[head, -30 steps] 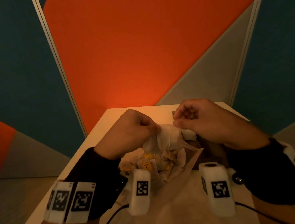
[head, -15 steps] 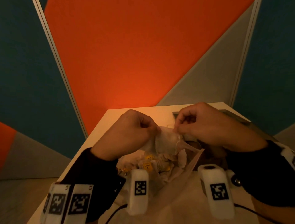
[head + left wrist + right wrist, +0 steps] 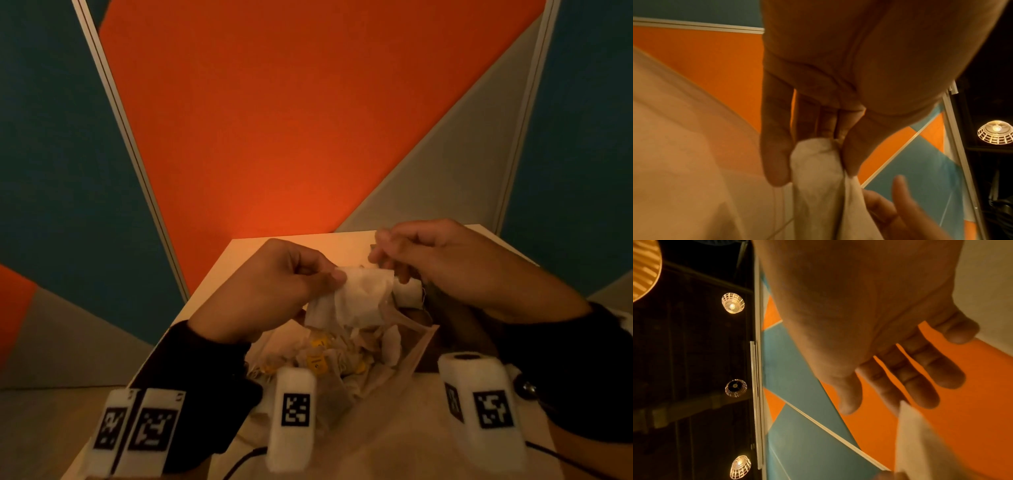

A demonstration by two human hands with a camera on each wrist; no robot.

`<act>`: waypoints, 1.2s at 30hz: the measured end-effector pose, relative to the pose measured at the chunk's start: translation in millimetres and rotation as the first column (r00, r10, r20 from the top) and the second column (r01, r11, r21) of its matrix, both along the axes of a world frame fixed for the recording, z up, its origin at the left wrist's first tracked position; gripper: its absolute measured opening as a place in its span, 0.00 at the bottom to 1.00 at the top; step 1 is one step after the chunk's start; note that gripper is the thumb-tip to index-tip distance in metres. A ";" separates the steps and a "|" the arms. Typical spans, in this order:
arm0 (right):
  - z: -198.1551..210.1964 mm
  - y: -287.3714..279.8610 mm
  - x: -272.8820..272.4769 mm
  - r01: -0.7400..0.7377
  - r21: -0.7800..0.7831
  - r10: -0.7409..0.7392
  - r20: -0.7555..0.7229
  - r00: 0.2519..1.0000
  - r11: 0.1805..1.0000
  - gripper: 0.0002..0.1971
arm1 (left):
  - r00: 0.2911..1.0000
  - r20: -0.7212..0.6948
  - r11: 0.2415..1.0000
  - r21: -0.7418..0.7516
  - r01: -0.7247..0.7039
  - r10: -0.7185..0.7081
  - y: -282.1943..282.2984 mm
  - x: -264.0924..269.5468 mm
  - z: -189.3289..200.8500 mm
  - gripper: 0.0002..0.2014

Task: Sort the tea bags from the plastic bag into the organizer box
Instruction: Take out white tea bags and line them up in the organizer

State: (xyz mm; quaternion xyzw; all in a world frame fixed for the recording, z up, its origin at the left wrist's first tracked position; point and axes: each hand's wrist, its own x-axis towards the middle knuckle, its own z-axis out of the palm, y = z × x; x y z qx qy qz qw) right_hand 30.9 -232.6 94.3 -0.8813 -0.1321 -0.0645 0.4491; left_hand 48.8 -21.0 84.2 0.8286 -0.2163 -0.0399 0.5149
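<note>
Orange, teal and grey wall panels (image 3: 308,120) rise behind a pale table (image 3: 246,253).

The organizer box (image 3: 442,308) sits mostly hidden behind the right hand (image 3: 455,267), compartments unreadable. Print on the yellow tags (image 3: 317,363) in the plastic bag (image 3: 404,356) is too small to read. Right fingertips (image 3: 382,245) blur.
</note>
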 end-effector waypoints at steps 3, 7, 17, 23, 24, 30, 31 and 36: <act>-0.8 2.7 -2.8 -0.025 -0.092 0.027 0.016 1.000 0.995 0.15 | 0.999 0.010 0.999 -0.025 -0.038 0.038 -2.1 0.4 -1.4 0.11; -4.6 1.8 2.8 0.000 -0.028 0.000 -0.007 1.000 1.000 0.04 | 0.996 -0.018 0.991 -0.106 -0.083 0.082 -4.8 0.7 -3.5 0.10; -5.1 2.5 2.7 -0.028 0.056 0.030 -0.033 0.999 0.998 0.04 | 0.991 -0.136 0.983 -0.180 -0.024 0.000 -9.8 -2.7 -2.7 0.12; -6.1 3.8 3.8 0.021 0.040 -0.020 -0.034 0.999 0.999 0.04 | 0.994 -0.103 0.989 -0.147 0.006 -0.022 -9.3 -2.8 -3.7 0.06; -6.4 3.6 4.1 0.026 0.042 -0.024 -0.031 0.999 0.999 0.04 | 0.995 -0.095 0.990 -0.142 0.003 -0.017 -9.5 -3.0 -3.8 0.06; -6.0 3.9 1.1 -0.011 -0.080 0.012 0.012 1.000 0.997 0.06 | 0.999 -0.028 0.992 -0.120 -0.027 0.024 -17.3 -5.9 -7.0 0.06; -5.3 3.9 0.7 -0.004 -0.104 0.006 0.020 1.000 0.995 0.03 | 0.999 -0.016 0.993 -0.115 -0.034 0.033 -18.4 -5.9 -7.5 0.05; 1.7 -15.9 2.0 0.058 0.012 -0.059 0.042 0.997 0.998 0.01 | 0.998 -0.024 0.998 0.004 -0.058 0.058 -15.3 0.9 -12.2 0.07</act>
